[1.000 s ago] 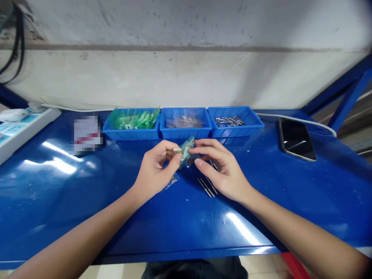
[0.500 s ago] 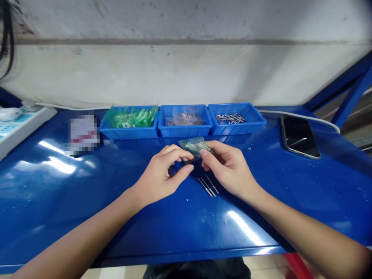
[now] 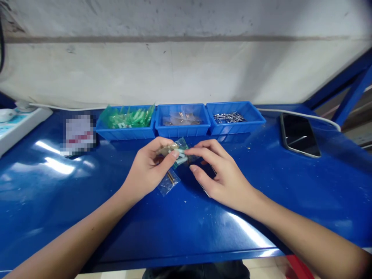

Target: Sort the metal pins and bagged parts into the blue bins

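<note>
My left hand (image 3: 152,164) pinches a small clear green-tinted plastic bag (image 3: 181,158) with white plastic pieces inside. My right hand (image 3: 222,170) is at the bag's right side, its fingers spread and the index fingertip at the bag's edge. Under my left thumb, a second clear bag (image 3: 169,182) with brass-coloured pins hangs or lies just above the table; whether the left hand also grips it is hidden. Thin metal rivets (image 3: 207,193) lie beneath my right hand, which covers nearly all of them.
Three blue bins stand along the wall: one with green bags (image 3: 124,133), one with clear bags (image 3: 183,131), one with loose metal rivets (image 3: 229,117). A phone (image 3: 300,135) lies right on the blue table (image 3: 174,232). At left are a blurred-out item (image 3: 78,133) and a white power strip (image 3: 26,126).
The green-tinted bag has passed from my right hand into my left. My right hand's fingers have opened, and it now covers the rivets. The brass-pin bag has come into view.
</note>
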{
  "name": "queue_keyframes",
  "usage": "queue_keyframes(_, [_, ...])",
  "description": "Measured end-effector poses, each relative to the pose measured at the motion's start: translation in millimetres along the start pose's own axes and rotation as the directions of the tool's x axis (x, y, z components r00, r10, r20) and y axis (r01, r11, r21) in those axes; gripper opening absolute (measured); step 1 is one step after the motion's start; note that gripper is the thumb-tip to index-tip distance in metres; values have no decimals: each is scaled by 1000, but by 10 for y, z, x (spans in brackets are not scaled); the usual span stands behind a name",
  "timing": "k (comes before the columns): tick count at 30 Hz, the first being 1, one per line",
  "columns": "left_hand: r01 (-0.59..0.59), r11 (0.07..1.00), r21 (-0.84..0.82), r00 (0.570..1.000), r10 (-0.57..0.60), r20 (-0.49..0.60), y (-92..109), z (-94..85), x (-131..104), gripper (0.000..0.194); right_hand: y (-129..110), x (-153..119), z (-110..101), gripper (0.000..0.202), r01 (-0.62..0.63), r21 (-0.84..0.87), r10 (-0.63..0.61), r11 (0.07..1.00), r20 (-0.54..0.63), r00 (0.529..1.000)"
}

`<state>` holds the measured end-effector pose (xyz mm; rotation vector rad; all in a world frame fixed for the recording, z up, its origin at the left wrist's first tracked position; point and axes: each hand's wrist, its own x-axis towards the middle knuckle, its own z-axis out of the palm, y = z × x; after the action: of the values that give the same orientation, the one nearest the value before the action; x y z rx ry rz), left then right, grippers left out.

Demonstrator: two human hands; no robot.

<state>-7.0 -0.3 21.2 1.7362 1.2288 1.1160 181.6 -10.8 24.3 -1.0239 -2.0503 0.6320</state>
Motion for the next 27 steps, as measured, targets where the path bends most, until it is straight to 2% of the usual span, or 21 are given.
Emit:
queue_keyframes(3, [-185,959,216,974,208,-93,-28,-88,27,7,-5,2,1,23,-28,-25,27,999,-9,1000])
queue_keyframes(6, [-383,818,430,893,447,-56,-37,-268,97,13,-11,3,-1,22,-37,-35,37,999,1,999])
queue_keyframes(8, [-412,760,503,854,515,-79,-48,-418,153,15,-13,3,-2,22,-34,-40,34,999,-1,999])
queue_keyframes(12, [-232,827,512,805,459,-376,-156,-663,241,15,-14,3,11,22,-15,-39,14,999,-13,1000])
queue_keyframes(14, [-173,836,521,781,439,-444,-254,-733,277,15,-14,2,24,21,-10,-38,10,999,-17,1000])
queue_keyframes(16, [-155,805,573,791,448,-416,-358,-771,315,16,-13,0,36,20,-10,-45,9,999,-10,1000])
queue_keyframes(20, [-199,686,700,866,458,-203,-502,-780,399,19,-13,-7,43,21,-21,-59,23,998,28,999])
queue_keyframes(23, [-217,660,719,896,428,-123,-520,-743,437,24,-13,-9,42,22,-21,-57,24,998,47,999])
queue_keyframes(25, [-188,672,716,882,436,-178,-501,-710,439,25,-11,-12,44,23,-22,-58,26,998,61,998])
queue_keyframes(27, [-146,690,709,842,463,-277,-476,-684,427,31,-7,-16,48,22,-16,-66,20,998,66,998])
